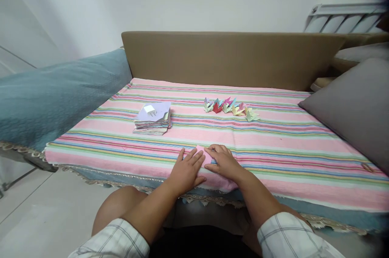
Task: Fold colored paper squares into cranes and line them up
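Observation:
A small folded piece of pink paper lies on the striped cloth near the front edge, partly covered by both hands. My left hand rests flat with its fingers stretched out, fingertips on the paper's left part. At the paper's right side is my right hand, its index finger and thumb on the sheet and the other fingers curled. Farther back stand several folded paper cranes in different colours, bunched in rows. To the left sits a stack of square coloured paper, with a white plug adapter on top.
The pink striped cloth covers the sofa seat, with a brown backrest behind. A blue-covered armrest bounds the left. Grey cushion leans at the right, near a small brown object. A white radiator is behind.

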`<state>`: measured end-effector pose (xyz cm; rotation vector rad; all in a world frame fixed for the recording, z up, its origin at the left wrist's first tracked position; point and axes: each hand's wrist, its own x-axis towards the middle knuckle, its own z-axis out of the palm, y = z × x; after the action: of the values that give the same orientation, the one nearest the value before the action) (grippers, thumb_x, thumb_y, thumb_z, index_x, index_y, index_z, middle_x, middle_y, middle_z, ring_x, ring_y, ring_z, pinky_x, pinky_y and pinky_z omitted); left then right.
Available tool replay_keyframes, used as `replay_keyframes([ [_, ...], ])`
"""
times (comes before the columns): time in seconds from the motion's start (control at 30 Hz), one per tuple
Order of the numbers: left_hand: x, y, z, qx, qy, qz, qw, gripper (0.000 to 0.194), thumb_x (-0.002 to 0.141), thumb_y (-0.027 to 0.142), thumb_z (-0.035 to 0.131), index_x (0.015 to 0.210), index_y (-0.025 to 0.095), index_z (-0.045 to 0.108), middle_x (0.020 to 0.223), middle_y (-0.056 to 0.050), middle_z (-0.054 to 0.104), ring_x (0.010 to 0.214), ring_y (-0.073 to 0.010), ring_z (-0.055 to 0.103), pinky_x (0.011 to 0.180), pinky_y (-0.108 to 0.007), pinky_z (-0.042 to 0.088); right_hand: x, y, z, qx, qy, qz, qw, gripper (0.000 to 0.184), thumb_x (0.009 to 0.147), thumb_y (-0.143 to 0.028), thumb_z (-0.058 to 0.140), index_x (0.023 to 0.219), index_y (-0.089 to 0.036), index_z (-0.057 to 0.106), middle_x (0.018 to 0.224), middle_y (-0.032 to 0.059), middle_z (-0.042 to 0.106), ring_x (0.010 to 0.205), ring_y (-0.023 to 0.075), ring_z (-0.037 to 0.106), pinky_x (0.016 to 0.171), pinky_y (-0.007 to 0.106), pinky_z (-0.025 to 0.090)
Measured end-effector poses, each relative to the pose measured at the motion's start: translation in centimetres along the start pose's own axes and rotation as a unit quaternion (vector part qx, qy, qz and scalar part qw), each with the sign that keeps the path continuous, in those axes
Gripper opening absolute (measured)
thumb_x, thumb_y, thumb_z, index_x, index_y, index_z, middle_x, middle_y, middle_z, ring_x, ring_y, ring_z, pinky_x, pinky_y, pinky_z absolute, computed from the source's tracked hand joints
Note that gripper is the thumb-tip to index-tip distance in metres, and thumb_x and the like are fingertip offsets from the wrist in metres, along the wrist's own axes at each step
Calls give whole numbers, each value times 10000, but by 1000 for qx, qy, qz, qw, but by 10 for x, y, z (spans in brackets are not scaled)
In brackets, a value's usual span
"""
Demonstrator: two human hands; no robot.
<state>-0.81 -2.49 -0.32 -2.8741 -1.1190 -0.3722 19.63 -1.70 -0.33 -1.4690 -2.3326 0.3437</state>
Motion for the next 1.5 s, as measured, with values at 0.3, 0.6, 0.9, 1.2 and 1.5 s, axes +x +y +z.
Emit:
replay_keyframes([
  [0.3, -13, -16, -13, -16, 25, -68, 997, 624, 733, 518, 623, 1282, 252, 489, 1328, -100, 512, 1278, -322, 383, 1063, -586, 193, 2, 1, 1, 4, -8, 9, 1000, 609, 751, -444, 632, 1319, -312, 454, 1232, 70, 499, 1100, 263, 425, 936, 408, 340],
  [0.6, 5, -15, -14, -43, 78, -111, 990, 336, 890, 385, 440, 1173, 256, 567, 1344, -70, 501, 1241, -269, 432, 1045, -574, 225, 2, 1, 1, 9, -6, 15, 1000, 610, 744, -447, 640, 1308, -295, 468, 1230, 67, 499, 1089, 255, 423, 938, 406, 339],
  [0.9, 22, -2, -5, -58, 25, -97, 993, 565, 860, 351, 474, 1384, 220, 308, 1236, -87, 589, 1275, -270, 381, 1078, -597, 96, 0, -1, -1, 10, 3, 5, 1000, 592, 755, -461, 630, 1296, -272, 480, 1204, 71, 515, 1067, 253, 431, 922, 400, 355],
  [1.2, 19, -7, -5, -69, 7, -113, 991, 645, 839, 437, 484, 1405, 226, 256, 1295, -85, 544, 1301, -261, 343, 1088, -557, 109, 1, 4, 0, 35, 14, 4, 999, 362, 905, -328, 426, 1244, -264, 535, 1187, 64, 540, 1062, 222, 452, 914, 391, 370],
  [1.5, 19, -8, -8, -109, -3, -114, 987, 711, 806, 453, 543, 1414, 238, 243, 1341, -96, 498, 1318, -273, 315, 1095, -549, 72, 1, 4, 2, 33, 48, -1, 998, 407, 794, -330, 602, 1190, -243, 578, 1127, 66, 564, 1024, 225, 472, 904, 385, 391],
])
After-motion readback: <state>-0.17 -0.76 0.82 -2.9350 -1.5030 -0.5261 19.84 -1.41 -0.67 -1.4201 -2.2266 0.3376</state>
